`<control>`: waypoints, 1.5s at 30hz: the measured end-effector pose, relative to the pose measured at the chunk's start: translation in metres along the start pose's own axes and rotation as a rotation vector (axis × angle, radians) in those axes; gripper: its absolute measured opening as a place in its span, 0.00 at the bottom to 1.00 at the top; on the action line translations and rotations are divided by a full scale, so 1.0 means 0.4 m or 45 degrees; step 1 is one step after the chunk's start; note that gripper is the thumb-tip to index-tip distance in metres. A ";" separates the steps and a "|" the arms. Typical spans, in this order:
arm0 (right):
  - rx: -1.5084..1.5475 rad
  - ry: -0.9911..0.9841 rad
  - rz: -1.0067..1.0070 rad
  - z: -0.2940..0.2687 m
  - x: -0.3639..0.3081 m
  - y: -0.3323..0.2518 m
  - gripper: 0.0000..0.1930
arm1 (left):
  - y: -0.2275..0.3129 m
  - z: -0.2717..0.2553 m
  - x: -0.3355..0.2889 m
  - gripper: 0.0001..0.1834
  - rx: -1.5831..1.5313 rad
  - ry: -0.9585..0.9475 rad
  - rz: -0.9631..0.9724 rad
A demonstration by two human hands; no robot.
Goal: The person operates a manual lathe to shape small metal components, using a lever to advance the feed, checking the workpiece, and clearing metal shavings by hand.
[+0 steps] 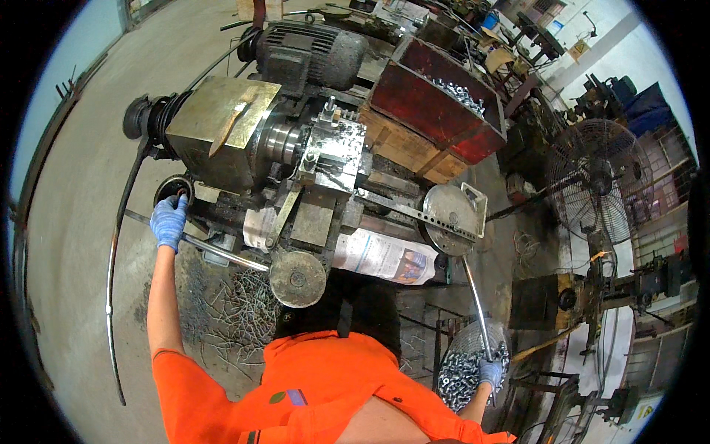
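My left hand (168, 220), in a blue knit glove, reaches to a round dark cup-like part (174, 188) at the left of a small lathe. Its fingers are bent together at the rim, and what they pinch, if anything, is too small to make out. At the lower right my right hand (489, 372), gloved too, is closed round the lower end of a long metal lever (475, 303). That lever slants down from a round disc (450, 214) on the lathe. Under the right hand sits a round basket (473, 337) of small shiny metal parts. The lathe's chuck (283, 143) faces a steel tool block (333, 152).
A brass-coloured cover (225, 111) bears a brush-like tool (228, 129). Behind stand a motor (314, 55) and a red bin (436, 111) of metal parts. Newspaper (384, 257) lies in front. Metal shavings (240, 311) litter the floor. A large fan (600, 181) stands right.
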State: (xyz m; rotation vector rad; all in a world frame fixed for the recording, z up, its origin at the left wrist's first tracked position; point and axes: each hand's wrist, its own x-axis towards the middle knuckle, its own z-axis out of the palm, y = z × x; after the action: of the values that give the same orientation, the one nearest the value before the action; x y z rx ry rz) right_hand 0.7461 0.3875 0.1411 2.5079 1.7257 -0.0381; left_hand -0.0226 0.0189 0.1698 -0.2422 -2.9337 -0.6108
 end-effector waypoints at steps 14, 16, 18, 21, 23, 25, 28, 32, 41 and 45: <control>0.030 0.113 -0.055 0.043 0.013 0.035 0.24 | -0.009 0.008 0.000 0.23 0.002 -0.001 -0.014; 0.013 0.079 0.009 0.048 0.021 0.041 0.25 | 0.004 -0.002 -0.002 0.23 -0.012 -0.047 -0.034; 0.010 0.051 0.032 0.053 0.030 0.046 0.26 | 0.009 -0.007 -0.002 0.23 -0.001 -0.066 -0.044; 0.061 0.065 -0.027 0.059 0.031 0.040 0.25 | 0.000 0.003 0.003 0.22 0.053 -0.027 -0.024; 0.139 0.130 -0.118 0.041 0.005 0.008 0.25 | -0.008 0.016 0.004 0.22 0.095 0.034 0.010; -0.028 0.215 -0.200 -0.016 -0.053 -0.108 0.26 | -0.008 0.012 0.003 0.23 0.082 -0.049 -0.027; 0.026 0.478 -0.411 0.032 -0.037 -0.212 0.27 | -0.024 0.025 0.016 0.23 0.048 -0.081 -0.033; -0.337 0.386 -0.472 -0.020 0.031 -0.299 0.23 | -0.023 0.028 0.022 0.23 0.031 -0.020 -0.087; -0.431 0.338 -0.389 -0.137 0.369 -0.514 0.20 | -0.037 0.048 0.008 0.20 -0.109 -0.125 -0.136; -0.472 0.390 -0.371 -0.164 0.449 -0.716 0.25 | -0.002 0.048 0.010 0.20 -0.122 -0.129 -0.104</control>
State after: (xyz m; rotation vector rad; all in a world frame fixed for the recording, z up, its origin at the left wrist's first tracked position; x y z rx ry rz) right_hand 0.5411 0.6620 0.1742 2.0641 1.9745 0.6139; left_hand -0.0284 0.0263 0.1524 -0.1689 -3.0276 -0.7742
